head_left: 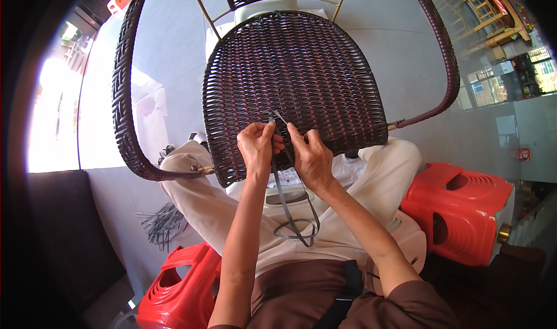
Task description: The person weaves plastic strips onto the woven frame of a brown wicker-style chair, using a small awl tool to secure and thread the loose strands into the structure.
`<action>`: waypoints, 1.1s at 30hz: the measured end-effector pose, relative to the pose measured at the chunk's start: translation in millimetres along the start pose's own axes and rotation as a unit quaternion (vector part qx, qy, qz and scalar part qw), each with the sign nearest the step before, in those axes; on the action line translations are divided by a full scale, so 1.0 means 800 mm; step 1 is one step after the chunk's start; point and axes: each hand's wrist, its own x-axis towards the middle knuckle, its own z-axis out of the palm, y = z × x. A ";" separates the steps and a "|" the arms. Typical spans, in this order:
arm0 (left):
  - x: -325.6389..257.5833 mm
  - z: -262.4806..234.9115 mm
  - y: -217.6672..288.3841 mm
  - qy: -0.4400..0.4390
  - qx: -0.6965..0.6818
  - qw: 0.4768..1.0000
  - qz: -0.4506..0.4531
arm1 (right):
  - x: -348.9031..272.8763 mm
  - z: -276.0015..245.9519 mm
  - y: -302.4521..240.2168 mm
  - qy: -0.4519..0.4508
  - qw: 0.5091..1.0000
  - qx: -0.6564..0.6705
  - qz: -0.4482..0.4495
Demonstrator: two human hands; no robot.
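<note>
A dark brown woven rattan chair seat (296, 79) rests tilted against my knees, its wrapped frame arms (123, 91) curving out on both sides. My left hand (258, 146) pinches a flat grey weaving strip (287, 204) at the seat's near edge. My right hand (310, 155) grips the same strip right beside it, fingertips pressed against the weave. The strip's ends stick up between my hands, and its slack loops down over my lap.
Red plastic stools stand at lower left (180, 288) and at right (458, 213). A bundle of loose grey strips (159, 224) lies on the grey floor at left. A wooden chair frame (481, 10) stands far right. Bright doorway at left.
</note>
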 end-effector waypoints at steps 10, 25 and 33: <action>0.008 0.001 -0.001 0.011 0.036 0.999 -0.015 | 0.012 -0.023 -0.013 -0.049 0.998 0.006 0.045; 0.013 0.001 0.000 0.001 0.042 0.999 -0.033 | 0.069 -0.038 -0.008 -0.154 0.987 -0.042 0.032; 0.013 0.001 0.000 0.000 0.047 0.999 -0.026 | 0.045 -0.019 -0.001 -0.118 0.992 -0.019 0.032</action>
